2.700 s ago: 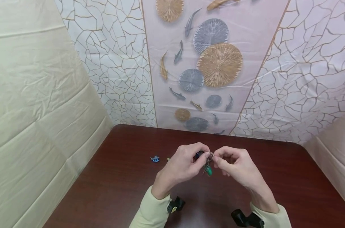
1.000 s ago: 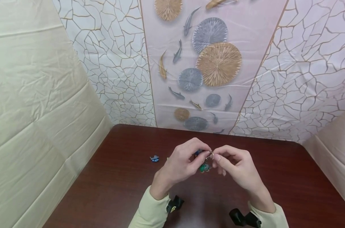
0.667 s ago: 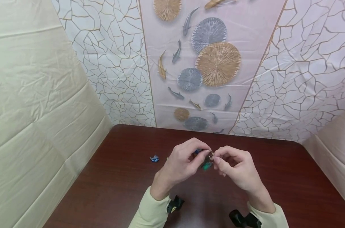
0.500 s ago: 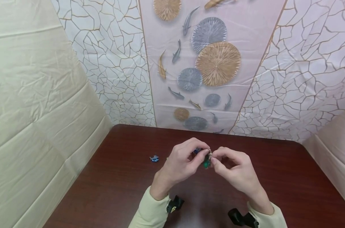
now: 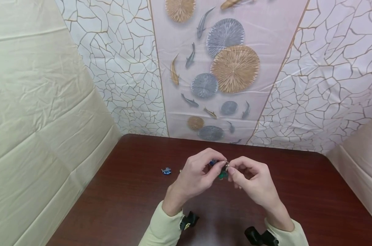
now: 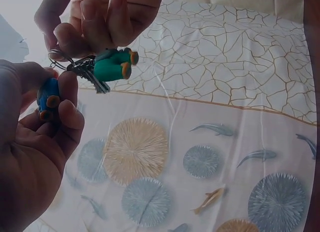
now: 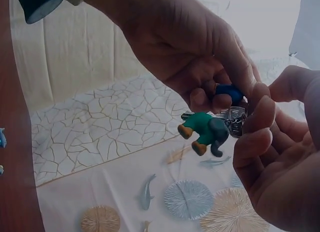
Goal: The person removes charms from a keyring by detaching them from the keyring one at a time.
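In the head view my left hand (image 5: 193, 174) and right hand (image 5: 253, 177) meet over the table at a metal key ring (image 5: 227, 166). The left hand's thumb and fingers hold a blue charm (image 6: 48, 99) with orange feet, close beside the ring. My right thumb and fingertips pinch the ring from the other side. A green elephant charm (image 7: 202, 128) with a grey head and orange feet dangles from a short chain. Metal keys (image 6: 92, 75) hang against it. Fingers partly cover the ring and the blue charm.
On the dark red-brown table (image 5: 127, 198), left of the hands, lies a small blue fish-shaped figure (image 5: 166, 171). A tiny pale yellow thing (image 5: 180, 170) peeks out from behind the left hand. Patterned cloth (image 5: 137, 85) rises behind the table, with plain cream cloth at the sides.
The ring has turned between the fingertips, and the green elephant charm has swung about and now sits higher. My right hand has shifted slightly left; the left hand has hardly moved.
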`<state>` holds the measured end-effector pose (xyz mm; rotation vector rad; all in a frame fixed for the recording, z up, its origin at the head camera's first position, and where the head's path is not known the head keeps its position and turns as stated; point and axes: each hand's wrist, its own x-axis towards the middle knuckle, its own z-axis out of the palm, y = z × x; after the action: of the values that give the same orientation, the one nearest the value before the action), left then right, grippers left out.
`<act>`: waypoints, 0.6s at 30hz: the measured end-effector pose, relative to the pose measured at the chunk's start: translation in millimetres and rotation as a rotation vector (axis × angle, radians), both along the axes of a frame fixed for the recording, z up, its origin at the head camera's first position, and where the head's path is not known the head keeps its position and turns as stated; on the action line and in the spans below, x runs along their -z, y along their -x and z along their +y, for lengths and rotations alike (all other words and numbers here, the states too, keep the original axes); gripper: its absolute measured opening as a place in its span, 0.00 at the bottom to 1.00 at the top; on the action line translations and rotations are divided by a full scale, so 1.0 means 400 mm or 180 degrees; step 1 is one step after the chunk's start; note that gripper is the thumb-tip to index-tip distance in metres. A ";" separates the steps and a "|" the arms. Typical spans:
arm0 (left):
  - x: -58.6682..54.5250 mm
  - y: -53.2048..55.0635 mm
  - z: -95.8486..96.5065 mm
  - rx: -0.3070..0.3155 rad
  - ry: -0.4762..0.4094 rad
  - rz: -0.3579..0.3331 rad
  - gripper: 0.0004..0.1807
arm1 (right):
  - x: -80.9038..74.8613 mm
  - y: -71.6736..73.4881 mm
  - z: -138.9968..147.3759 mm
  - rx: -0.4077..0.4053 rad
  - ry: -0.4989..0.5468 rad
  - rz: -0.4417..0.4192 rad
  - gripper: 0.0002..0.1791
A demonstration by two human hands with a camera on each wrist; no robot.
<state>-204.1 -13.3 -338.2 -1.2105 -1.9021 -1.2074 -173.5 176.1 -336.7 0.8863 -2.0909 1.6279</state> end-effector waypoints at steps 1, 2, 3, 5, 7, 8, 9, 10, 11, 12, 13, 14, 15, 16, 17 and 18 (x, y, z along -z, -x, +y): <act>0.000 0.000 0.000 0.0001 -0.0001 -0.0007 0.03 | 0.001 0.000 0.000 0.0010 0.0002 0.0010 0.11; 0.000 0.000 -0.001 0.0002 -0.0003 -0.0014 0.04 | 0.002 0.001 0.000 0.0001 0.0020 0.0042 0.11; 0.001 0.000 -0.001 0.0005 -0.0009 -0.0025 0.04 | 0.004 0.002 0.000 -0.0013 0.0039 0.0086 0.12; 0.001 0.000 -0.002 0.0005 -0.0024 -0.0045 0.04 | 0.006 0.003 0.000 -0.0076 0.0113 0.0180 0.13; 0.001 0.000 -0.002 -0.0005 -0.0034 -0.0059 0.03 | 0.008 0.005 0.000 -0.0163 0.0207 0.0286 0.14; 0.001 0.001 -0.002 -0.0013 -0.0036 -0.0063 0.03 | 0.008 0.005 -0.001 -0.0195 0.0247 0.0332 0.14; 0.001 0.001 -0.002 -0.0015 -0.0035 -0.0069 0.03 | 0.009 0.005 -0.001 -0.0201 0.0267 0.0365 0.15; 0.001 0.001 -0.002 -0.0024 -0.0031 -0.0069 0.02 | 0.008 0.005 -0.001 -0.0209 0.0285 0.0385 0.15; 0.001 0.002 -0.002 -0.0036 -0.0024 -0.0068 0.02 | 0.008 0.005 -0.001 -0.0213 0.0294 0.0407 0.15; 0.002 0.002 -0.002 -0.0040 -0.0021 -0.0071 0.02 | 0.008 0.004 -0.001 -0.0193 0.0288 0.0420 0.15; 0.002 0.003 -0.003 -0.0039 -0.0017 -0.0078 0.02 | 0.008 0.004 -0.001 -0.0180 0.0281 0.0428 0.15; 0.003 0.003 -0.003 -0.0040 -0.0012 -0.0082 0.02 | 0.007 0.003 -0.001 -0.0172 0.0277 0.0434 0.15; 0.003 0.004 -0.003 -0.0041 -0.0009 -0.0086 0.02 | 0.007 0.003 -0.001 -0.0170 0.0277 0.0433 0.15; 0.003 0.005 -0.004 -0.0048 -0.0004 -0.0083 0.02 | 0.007 0.003 0.000 -0.0175 0.0280 0.0440 0.15; 0.003 0.005 -0.005 -0.0047 0.0000 -0.0081 0.02 | 0.007 0.003 0.000 -0.0176 0.0285 0.0451 0.15; 0.002 0.006 -0.005 -0.0042 0.0001 -0.0077 0.02 | 0.007 0.004 0.000 -0.0163 0.0286 0.0452 0.15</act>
<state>-206.4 -15.3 -339.2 -1.1869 -1.9249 -1.2200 -175.0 176.3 -339.6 1.0021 -1.8995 1.6202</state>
